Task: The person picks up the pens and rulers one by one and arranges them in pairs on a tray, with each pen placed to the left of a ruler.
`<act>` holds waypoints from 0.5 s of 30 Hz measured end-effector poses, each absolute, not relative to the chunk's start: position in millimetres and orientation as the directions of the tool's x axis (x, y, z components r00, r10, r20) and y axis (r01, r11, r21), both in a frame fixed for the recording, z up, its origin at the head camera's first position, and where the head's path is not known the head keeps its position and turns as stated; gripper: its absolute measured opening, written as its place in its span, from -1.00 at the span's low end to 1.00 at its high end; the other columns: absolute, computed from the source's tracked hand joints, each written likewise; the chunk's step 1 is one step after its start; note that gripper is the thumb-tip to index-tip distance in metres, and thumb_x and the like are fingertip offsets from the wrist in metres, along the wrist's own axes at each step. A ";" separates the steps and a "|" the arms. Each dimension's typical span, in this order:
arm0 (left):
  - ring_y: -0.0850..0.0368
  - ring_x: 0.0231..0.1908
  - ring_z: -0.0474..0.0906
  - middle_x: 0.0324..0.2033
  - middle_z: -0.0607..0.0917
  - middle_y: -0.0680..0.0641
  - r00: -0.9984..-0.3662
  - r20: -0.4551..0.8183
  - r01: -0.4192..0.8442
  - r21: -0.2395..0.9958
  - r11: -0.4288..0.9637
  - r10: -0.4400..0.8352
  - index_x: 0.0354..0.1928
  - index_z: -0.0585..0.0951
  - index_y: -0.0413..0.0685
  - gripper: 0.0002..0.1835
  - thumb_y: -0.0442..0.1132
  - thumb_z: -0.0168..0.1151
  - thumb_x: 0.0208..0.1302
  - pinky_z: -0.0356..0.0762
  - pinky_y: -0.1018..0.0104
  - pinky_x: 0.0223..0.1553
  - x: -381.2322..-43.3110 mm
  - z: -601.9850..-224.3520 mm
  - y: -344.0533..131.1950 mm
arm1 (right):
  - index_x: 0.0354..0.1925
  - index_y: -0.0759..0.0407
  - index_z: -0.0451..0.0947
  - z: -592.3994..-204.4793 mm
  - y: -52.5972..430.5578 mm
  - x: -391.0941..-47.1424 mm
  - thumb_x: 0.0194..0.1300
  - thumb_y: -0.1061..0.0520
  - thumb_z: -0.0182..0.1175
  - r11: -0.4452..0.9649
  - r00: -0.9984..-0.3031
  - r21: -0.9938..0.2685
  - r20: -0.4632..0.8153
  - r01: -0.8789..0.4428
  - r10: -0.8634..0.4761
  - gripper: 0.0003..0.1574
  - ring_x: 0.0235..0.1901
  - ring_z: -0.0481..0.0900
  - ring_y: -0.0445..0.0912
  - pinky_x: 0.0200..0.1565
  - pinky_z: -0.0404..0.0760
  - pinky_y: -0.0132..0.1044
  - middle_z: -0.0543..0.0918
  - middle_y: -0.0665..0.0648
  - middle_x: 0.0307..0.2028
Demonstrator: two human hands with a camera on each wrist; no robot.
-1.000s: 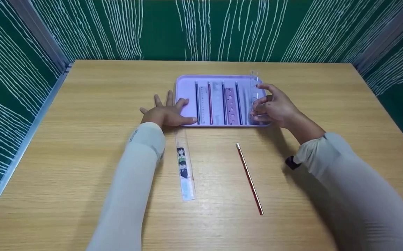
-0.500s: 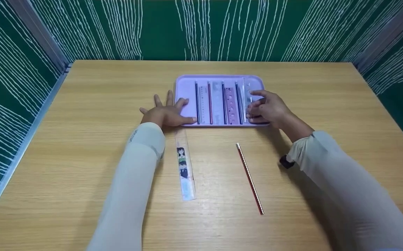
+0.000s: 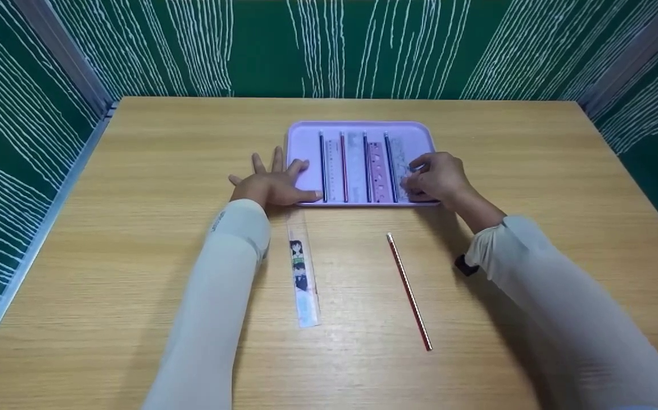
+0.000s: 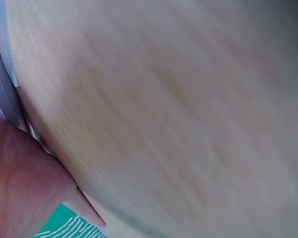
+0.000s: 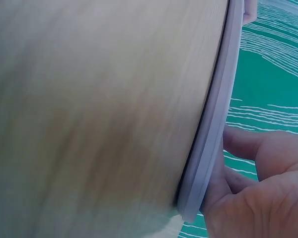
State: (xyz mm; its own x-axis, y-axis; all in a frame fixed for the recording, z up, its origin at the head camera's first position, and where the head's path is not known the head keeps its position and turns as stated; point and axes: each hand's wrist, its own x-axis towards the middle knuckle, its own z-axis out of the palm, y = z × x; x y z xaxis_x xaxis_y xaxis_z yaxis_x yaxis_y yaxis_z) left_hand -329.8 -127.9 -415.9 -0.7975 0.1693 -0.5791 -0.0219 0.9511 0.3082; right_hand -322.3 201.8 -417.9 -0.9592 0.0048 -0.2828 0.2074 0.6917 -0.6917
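A lilac tray [image 3: 309,134] lies near the back of the table in the head view. Several pencils and rulers stand in a row across it, among them a red pencil [image 3: 343,168] and a pink ruler [image 3: 375,171]. My left hand [image 3: 274,185], fingers spread, rests on the tray's left edge. At the right end of the row, a clear ruler [image 3: 397,156] lies flat beside a dark pencil [image 3: 390,165]. My right hand [image 3: 440,179] bends its fingers at this ruler's near right side and pinches it; the fingertips are partly hidden.
On the table in front of the tray lie a clear ruler with cartoon figures [image 3: 300,273] and a shiny red pencil [image 3: 409,293]. The figured ruler's far end reaches close to the tray's front rim. Green walls with white streaks surround the table [image 3: 163,142].
My right hand has brought the clear ruler leftward and down, from raised over the tray's right edge to flat beside the dark pencil. My left hand has not moved.
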 end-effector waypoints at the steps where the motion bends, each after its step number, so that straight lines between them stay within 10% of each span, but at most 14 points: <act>1: -0.37 0.48 -0.85 0.56 -0.67 0.06 -0.796 -0.582 -0.022 0.307 0.951 0.169 0.57 -0.26 0.77 0.10 0.69 0.04 0.06 -0.62 -0.77 0.18 -329.8 -415.8 -127.8 | 0.29 0.28 0.50 -417.9 201.8 -322.1 0.34 0.17 0.36 0.700 -0.960 -0.685 -0.278 0.203 0.006 -0.40 -0.11 0.72 -0.02 -0.09 0.77 -0.27 0.62 0.27 -0.01; 15: -0.37 0.48 -0.83 0.56 -0.67 0.06 -0.796 -0.579 -0.015 0.308 0.951 0.175 0.57 -0.24 0.76 0.08 0.68 0.02 0.09 -0.61 -0.79 0.17 -328.3 -414.2 -128.2 | 0.11 0.29 0.54 -412.2 202.5 -309.7 0.42 0.05 0.29 0.763 -0.987 -0.641 -0.158 0.082 -0.027 -0.57 -0.29 0.72 -0.06 -0.34 0.64 -0.38 0.65 0.27 -0.09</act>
